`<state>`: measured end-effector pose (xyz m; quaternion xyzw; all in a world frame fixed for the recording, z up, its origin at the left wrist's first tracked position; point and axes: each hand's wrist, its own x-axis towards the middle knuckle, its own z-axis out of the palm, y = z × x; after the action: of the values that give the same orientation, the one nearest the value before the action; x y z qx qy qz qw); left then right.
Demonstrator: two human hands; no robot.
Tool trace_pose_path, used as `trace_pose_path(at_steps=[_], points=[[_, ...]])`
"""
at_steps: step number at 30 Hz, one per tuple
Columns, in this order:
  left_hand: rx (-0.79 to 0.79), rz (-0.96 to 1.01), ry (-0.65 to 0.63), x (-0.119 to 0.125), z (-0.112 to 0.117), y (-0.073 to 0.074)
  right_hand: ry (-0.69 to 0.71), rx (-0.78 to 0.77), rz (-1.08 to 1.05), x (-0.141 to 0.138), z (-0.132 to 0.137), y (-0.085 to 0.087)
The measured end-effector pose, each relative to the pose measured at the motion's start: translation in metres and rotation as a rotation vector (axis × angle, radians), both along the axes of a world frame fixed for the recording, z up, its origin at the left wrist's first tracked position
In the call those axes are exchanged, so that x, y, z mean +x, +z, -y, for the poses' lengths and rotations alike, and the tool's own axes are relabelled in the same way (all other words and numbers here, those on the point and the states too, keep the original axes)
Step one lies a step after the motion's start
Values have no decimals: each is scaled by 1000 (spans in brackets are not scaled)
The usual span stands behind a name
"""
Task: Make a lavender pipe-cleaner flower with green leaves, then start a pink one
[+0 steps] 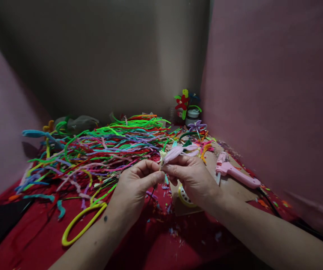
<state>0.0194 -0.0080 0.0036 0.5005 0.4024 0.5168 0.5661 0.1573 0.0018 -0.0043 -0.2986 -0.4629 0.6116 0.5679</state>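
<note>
In front of me, both hands meet over the table. My left hand is closed, its thumb and forefinger pinching a thin dark stem topped by a tuft of pale yellow stamens. My right hand is closed too, holding pale lilac pipe-cleaner petals against the tuft. The petal loops stick out above the right fingers. Where stem and petals join is partly hidden by my fingertips.
A heap of coloured pipe cleaners spreads behind my left hand. On the right, a pink glue gun lies on cardboard. Finished flowers stand at the back near a lidded jar. A yellow loop lies by my left forearm.
</note>
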Motion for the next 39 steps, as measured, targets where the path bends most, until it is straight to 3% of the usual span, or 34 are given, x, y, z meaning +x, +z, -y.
trace_pose_path(at_steps=[14, 19, 26, 39], points=[[-38, -65, -37, -4, -1, 1, 40, -48, -61, -2, 0, -2], [-147, 14, -71, -4, -3, 1, 81, -119, -98, -3, -1, -7], [-264, 175, -165, -2, -2, 4, 150, -84, -160, -6, 0, -2], [-187, 88, -171, -3, -2, 3, 162, -63, -195, -4, -1, -5]])
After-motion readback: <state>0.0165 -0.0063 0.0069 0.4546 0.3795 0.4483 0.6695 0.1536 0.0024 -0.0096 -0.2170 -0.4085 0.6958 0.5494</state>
